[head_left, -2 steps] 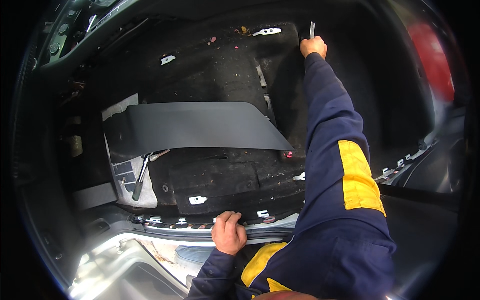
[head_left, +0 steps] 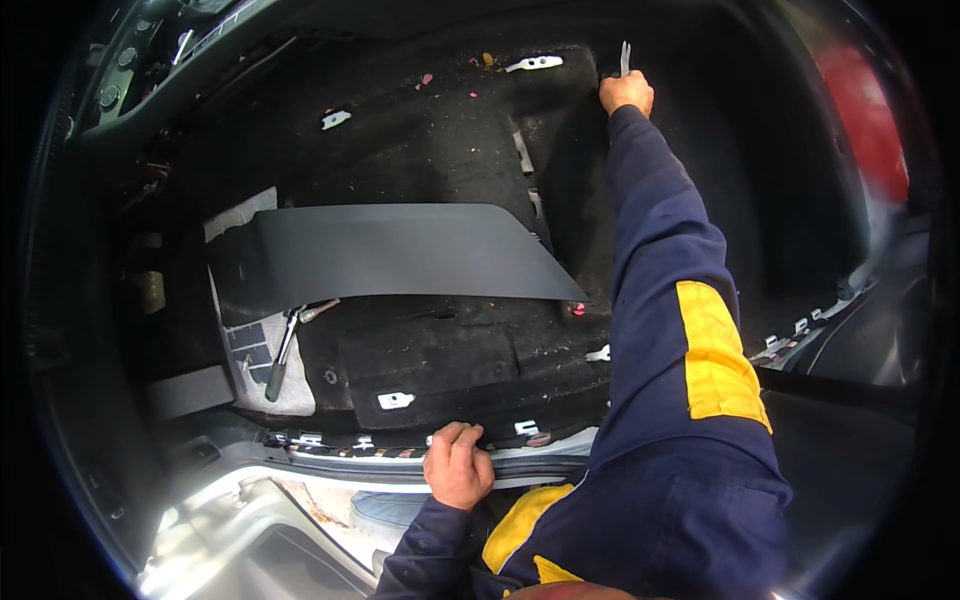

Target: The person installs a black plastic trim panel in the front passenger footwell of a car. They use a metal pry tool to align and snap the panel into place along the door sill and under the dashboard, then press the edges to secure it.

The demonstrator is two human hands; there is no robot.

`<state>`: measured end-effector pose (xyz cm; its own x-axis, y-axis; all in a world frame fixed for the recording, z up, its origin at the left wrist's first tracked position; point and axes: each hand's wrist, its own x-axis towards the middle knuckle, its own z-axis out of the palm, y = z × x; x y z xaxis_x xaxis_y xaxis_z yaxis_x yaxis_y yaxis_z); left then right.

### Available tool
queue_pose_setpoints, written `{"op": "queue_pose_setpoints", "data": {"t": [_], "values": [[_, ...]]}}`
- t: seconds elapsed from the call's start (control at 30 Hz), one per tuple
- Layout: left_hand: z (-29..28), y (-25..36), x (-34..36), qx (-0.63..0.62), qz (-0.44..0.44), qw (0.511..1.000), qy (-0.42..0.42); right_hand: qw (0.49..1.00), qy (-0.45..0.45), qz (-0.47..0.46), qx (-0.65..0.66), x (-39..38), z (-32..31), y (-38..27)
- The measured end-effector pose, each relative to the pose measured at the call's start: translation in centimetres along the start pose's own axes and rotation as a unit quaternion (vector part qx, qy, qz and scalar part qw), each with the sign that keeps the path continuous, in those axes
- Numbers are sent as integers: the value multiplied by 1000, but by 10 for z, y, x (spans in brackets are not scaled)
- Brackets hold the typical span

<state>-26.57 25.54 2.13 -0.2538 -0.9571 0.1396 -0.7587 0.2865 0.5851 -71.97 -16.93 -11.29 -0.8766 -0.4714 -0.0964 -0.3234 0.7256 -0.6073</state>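
Observation:
Far ahead, at the dark wall of the car's interior, my right hand [head_left: 627, 93] is closed around a slim metal pry tool [head_left: 626, 58]. Its narrow, apparently forked tip sticks up past the fist; the rest is hidden in the hand. My left hand [head_left: 459, 468] has its fingers curled over the door sill [head_left: 390, 466] at the near edge. Between the hands, on the black carpet [head_left: 420, 350], lies a long grey trim panel [head_left: 390, 252] with a slanted right end.
A ratchet [head_left: 283, 355] with a dark handle rests on a pale sheet [head_left: 295, 390], partly under the panel. White metal brackets [head_left: 396, 400] stand out from the carpet. Metal clips [head_left: 526, 428] line the sill. A red panel [head_left: 865, 125] shows at the far right.

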Motion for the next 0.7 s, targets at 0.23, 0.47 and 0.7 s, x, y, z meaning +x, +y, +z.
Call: {"op": "queue_pose_setpoints", "data": {"t": [0.23,0.47,0.7], "values": [[0,-2,-2,2,-1,1000,-6,999,-38,-10,3,8,0,3],[0,-2,-2,-2,-4,1000,-7,920,-42,102,375,6,15,-23],[0,-2,-2,-2,-1,1000,-11,652,-255,107,706,-21,-6,-71]]}}
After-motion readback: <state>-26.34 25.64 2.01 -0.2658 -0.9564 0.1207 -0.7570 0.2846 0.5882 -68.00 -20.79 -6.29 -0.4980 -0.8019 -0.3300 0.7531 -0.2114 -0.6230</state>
